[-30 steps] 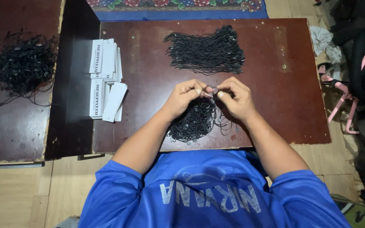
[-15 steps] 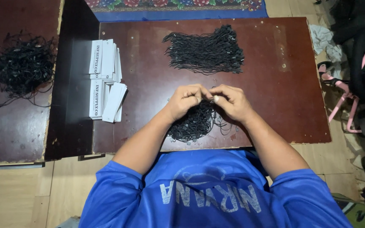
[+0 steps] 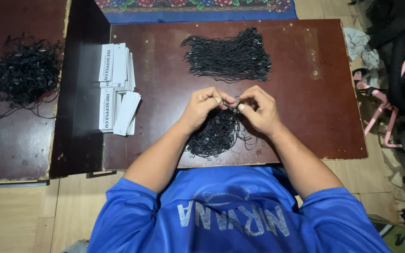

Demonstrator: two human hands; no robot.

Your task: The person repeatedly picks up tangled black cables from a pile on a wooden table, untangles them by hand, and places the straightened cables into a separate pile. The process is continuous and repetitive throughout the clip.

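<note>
- One view only, from a camera worn on the person's head, so no second view shares the scene.
- It looks almost straight down onto the dark brown surface (image 3: 305,93), facing away from the person's chest.
- The blue shirt (image 3: 230,211) fills the bottom edge, below the surface's near rim.
- The whole surface fits in frame, so the view is moderately near.
- Left of the surface, a second tabletop (image 3: 19,140) shows; right of it, floor clutter.
</note>
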